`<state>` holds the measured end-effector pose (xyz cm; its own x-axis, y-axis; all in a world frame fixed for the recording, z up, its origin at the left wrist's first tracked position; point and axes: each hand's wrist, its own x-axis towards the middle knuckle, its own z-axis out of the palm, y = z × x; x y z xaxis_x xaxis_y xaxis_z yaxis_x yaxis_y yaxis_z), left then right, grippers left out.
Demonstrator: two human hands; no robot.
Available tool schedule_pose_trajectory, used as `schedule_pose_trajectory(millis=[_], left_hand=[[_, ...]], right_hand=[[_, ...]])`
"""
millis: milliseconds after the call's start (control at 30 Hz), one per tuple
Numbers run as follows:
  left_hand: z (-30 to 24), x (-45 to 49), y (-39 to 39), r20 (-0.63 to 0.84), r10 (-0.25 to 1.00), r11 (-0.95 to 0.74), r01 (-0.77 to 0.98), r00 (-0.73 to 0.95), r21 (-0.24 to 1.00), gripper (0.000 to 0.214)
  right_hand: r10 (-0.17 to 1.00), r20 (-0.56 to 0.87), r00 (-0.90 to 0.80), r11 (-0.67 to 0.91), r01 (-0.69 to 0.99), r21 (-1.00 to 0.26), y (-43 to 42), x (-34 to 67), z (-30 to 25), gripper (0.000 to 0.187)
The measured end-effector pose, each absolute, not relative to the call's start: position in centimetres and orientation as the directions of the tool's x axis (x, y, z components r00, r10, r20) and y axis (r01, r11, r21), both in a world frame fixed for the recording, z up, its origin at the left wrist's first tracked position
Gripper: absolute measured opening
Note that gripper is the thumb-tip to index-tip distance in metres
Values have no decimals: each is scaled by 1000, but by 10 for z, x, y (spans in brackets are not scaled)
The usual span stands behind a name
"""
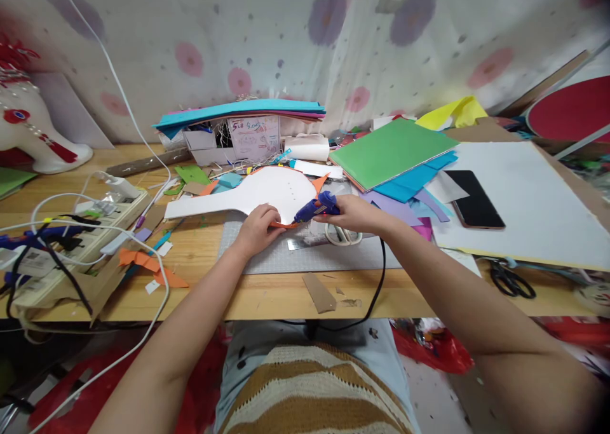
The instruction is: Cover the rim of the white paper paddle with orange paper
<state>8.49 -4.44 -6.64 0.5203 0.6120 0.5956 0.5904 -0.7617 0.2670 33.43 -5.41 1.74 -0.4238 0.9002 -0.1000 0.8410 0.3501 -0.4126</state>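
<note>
My right hand [355, 214] grips a blue hot glue gun [312, 208], its nozzle pointing left at the lower edge of a white paddle-shaped board [271, 192]. An orange strip [284, 225] runs along that edge by the nozzle. My left hand [261, 229] is closed at the board's lower edge, its fingertips pinching the orange strip there. More orange edging shows along the board's upper rim, and the board's long handle reaches left. Beneath lies a grey cutting mat [267, 262]. White-handled scissors [344, 236] and a metal ruler [305, 243] rest under the glue gun.
A cable-laden power strip [90, 250] stands at the left. Green sheets [395, 151] and blue paper lie right of the board, near a black phone [476, 200]. Black scissors [511, 280] sit at the front right. The glue gun's black cord [382, 275] hangs over the table edge.
</note>
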Motion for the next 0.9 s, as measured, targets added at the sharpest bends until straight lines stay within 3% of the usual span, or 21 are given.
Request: schedule_pose_trajectory(millis=[333, 567, 667, 800, 900], left_hand=[[-67, 86, -44, 605, 629, -745, 600, 488, 292, 15], [-66, 85, -45, 603, 635, -735, 618, 482, 280, 17], [-66, 86, -46, 601, 646, -721, 634, 470, 279, 18], [-67, 88, -46, 620, 641, -717, 641, 452, 273, 20], [-67, 88, -46, 610, 655, -702, 658, 445, 274, 21]], right_hand=[[880, -105, -462, 377, 817, -436, -55, 324, 20, 40], [891, -70, -448, 334, 753, -567, -53, 332, 11, 43], [925, -55, -375, 253, 719, -647, -54, 345, 5, 47], [983, -75, -171, 61, 675, -735, -54, 370, -4, 48], [1000, -12, -15, -1, 593, -805, -50, 390, -14, 49]])
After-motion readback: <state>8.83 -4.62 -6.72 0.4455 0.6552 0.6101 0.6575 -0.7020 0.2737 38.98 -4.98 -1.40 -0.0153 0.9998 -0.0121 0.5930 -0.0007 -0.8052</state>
